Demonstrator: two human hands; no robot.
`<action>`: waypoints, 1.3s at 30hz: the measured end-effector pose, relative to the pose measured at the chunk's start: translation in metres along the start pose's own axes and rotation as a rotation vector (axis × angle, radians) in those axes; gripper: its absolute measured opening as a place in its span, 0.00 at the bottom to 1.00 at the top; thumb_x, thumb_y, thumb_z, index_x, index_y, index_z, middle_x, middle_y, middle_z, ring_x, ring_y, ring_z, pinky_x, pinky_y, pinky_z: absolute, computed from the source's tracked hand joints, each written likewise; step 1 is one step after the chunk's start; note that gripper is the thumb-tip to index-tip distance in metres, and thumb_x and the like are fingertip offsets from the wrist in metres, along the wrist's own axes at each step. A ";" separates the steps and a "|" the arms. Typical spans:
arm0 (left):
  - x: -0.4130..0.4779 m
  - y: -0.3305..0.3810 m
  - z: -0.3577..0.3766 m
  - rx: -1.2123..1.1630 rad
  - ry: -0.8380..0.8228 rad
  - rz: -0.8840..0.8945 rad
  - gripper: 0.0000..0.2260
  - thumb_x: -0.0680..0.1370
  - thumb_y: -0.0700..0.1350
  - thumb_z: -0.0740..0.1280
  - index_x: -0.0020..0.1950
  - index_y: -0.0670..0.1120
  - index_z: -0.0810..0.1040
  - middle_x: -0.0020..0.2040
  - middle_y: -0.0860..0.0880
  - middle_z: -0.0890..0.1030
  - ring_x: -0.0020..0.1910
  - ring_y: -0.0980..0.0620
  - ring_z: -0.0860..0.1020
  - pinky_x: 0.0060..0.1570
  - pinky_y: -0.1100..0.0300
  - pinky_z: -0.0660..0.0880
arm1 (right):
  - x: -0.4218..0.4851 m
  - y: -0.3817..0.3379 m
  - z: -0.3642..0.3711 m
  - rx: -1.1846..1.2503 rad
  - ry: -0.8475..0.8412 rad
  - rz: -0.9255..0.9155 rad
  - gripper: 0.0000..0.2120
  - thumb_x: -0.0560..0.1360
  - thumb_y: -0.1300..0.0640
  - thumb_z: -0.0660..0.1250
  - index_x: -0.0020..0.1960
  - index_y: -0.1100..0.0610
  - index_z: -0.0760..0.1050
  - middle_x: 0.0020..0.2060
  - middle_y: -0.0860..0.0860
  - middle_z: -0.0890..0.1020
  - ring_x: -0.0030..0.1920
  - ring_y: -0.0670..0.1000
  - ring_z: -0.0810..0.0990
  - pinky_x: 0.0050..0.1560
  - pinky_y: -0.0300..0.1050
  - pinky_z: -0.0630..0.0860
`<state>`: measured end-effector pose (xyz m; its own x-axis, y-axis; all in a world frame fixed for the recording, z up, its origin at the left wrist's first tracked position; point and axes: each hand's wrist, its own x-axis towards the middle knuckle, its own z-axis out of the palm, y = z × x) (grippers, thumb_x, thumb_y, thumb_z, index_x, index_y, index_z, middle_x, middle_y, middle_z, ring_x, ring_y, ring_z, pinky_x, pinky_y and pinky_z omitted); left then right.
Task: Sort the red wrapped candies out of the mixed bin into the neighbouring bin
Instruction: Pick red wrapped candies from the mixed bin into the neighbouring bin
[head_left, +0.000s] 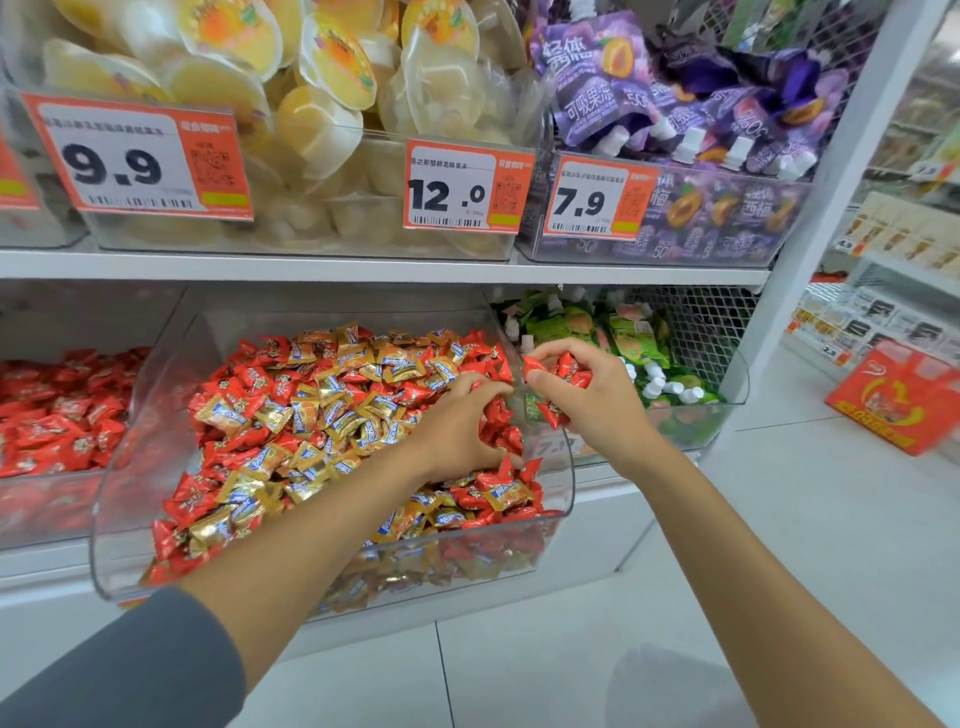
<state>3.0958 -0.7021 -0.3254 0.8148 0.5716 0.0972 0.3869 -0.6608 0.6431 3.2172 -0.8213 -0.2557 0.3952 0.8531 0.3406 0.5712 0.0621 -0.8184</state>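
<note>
**A full right hand on the wrong side of the bin**

We see the right hand right of centre, thumb and fingers closed round a clutch of red wrapped candies, one more poking out below the palm. It hangs over the wall between the mixed bin and the green pouches to its right. The left hand lies in the mixed bin at centre frame, fingers curled down into the pile. We cannot tell whether they have anything pinched. Many red candies are left there among the gold candies.

The neighbouring bin at the left edge of the frame holds only red ones, so we take it for the destination (the green one plainly is not).

What worries us from here:

- The right hand looks overfull. A loose piece could drop among the green pouches, where it would be awkward to fish out.
- The carry to the left must cross the whole mixed bin and the left forearm. A bump would scatter the handful back into the pile.
- The left hand digs blind, so a gold candy could come up with the red.
</note>
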 end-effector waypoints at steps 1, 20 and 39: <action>0.002 0.000 0.002 0.066 -0.024 -0.008 0.44 0.66 0.59 0.77 0.76 0.52 0.60 0.75 0.52 0.56 0.65 0.48 0.69 0.62 0.52 0.72 | 0.000 0.001 -0.001 0.000 -0.001 0.003 0.05 0.74 0.59 0.71 0.45 0.48 0.79 0.29 0.34 0.76 0.32 0.39 0.73 0.41 0.39 0.69; -0.005 -0.004 -0.027 -0.210 0.095 0.054 0.11 0.70 0.48 0.77 0.47 0.46 0.79 0.51 0.51 0.77 0.41 0.52 0.77 0.42 0.56 0.75 | 0.002 -0.003 0.006 0.013 -0.009 0.051 0.02 0.75 0.60 0.70 0.47 0.55 0.79 0.25 0.42 0.74 0.28 0.43 0.72 0.37 0.39 0.70; -0.178 -0.032 -0.175 -0.348 0.437 -0.190 0.09 0.72 0.43 0.75 0.49 0.45 0.79 0.38 0.48 0.80 0.31 0.55 0.75 0.30 0.65 0.73 | -0.007 -0.074 0.132 0.009 -0.260 -0.006 0.02 0.76 0.53 0.70 0.48 0.50 0.77 0.58 0.50 0.78 0.22 0.41 0.68 0.25 0.35 0.68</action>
<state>2.8627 -0.6981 -0.2301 0.4631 0.8604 0.2126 0.2835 -0.3711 0.8843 3.0769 -0.7637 -0.2591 0.1931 0.9571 0.2160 0.5664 0.0710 -0.8211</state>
